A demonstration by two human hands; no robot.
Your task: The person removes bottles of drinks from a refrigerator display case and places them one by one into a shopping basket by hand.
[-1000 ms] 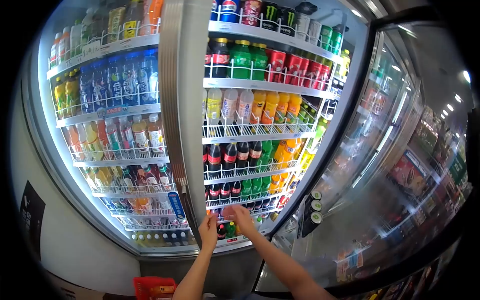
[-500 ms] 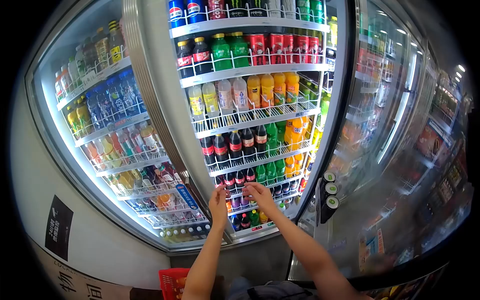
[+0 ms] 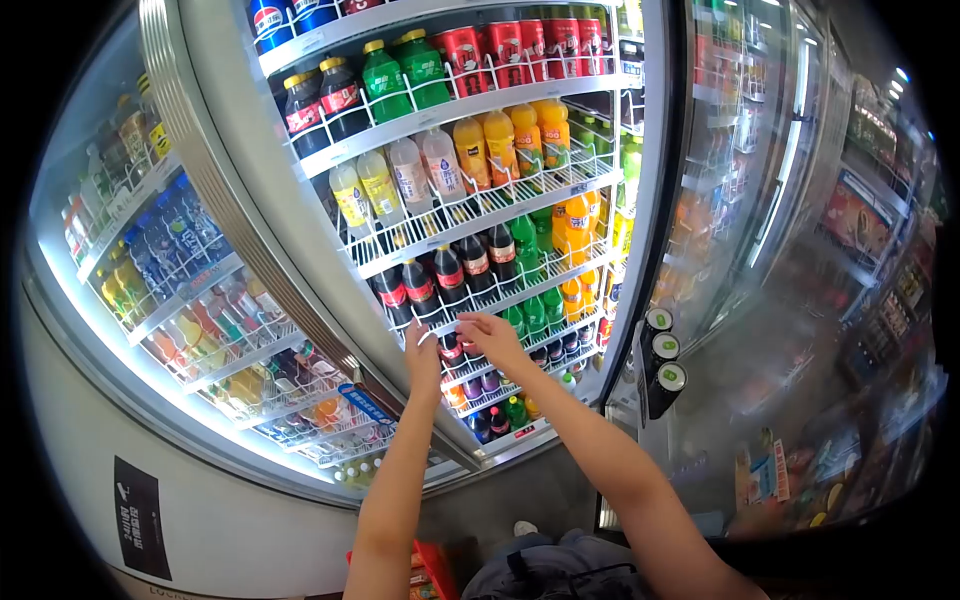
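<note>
Raised since the earlier frames, the left hand point(image 3: 424, 362) and right hand point(image 3: 492, 345) hang slightly apart, fingers bent; whether either grips anything I cannot tell. Just beyond, toward the left front edge of a shelf point(image 3: 505, 302), cola bottles point(image 3: 449, 275) stand dark with red labels; green bottles point(image 3: 524, 243) and orange bottles point(image 3: 577, 230) follow rightward.

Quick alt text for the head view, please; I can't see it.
Left hand and right hand raised close together at an open drinks fridge, appearing just below a row of red-labelled cola bottles; whether they hold anything is unclear. Red drink cans show higher up.
</note>
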